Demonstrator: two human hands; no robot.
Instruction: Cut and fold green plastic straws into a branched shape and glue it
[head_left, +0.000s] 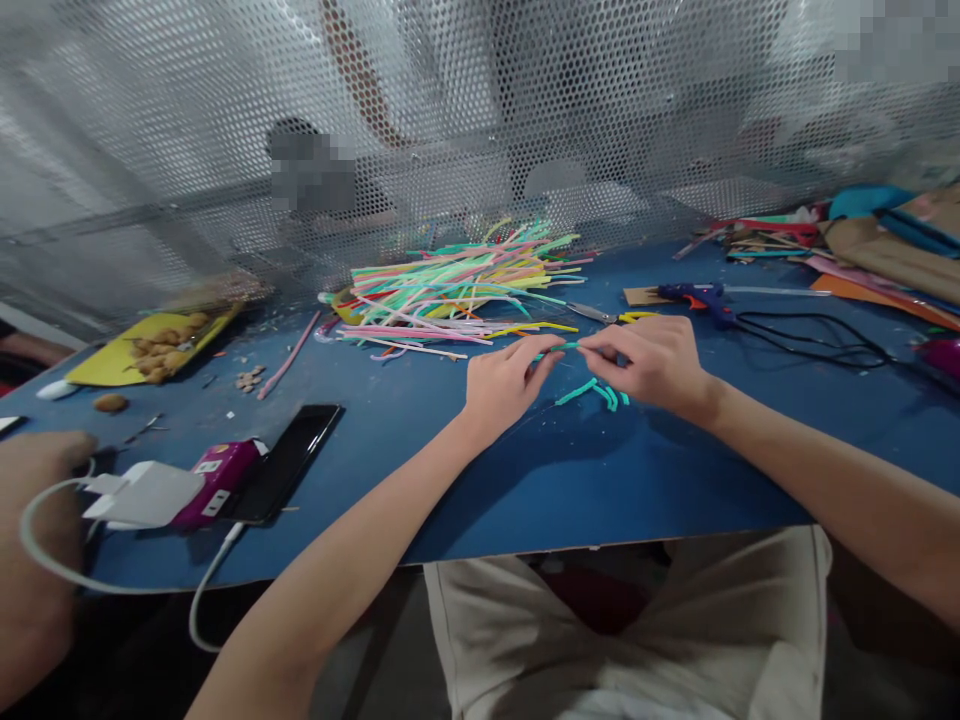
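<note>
Between my two hands stretches a short teal pipe cleaner (570, 346). My left hand (510, 378) pinches one end with thumb and fingers, and my right hand (646, 362) pinches the other. On the blue table just below lie several cut teal pipe cleaner pieces (600, 394). Behind my hands is a big heap of pipe cleaners (472, 280) in green, pink, yellow and white. Scissors or pliers with yellow handles (596, 314) rest beyond my right hand, partly hidden by it.
A blue glue gun (705, 298) with a black cord lies at the right. At the left are a black phone (289, 465), a purple power adapter (214, 485), a white charger (150, 493) and a yellow tray (97, 362). Another person's arm (37, 560) rests at the left edge. Perforated metal mesh (450, 100) stands behind.
</note>
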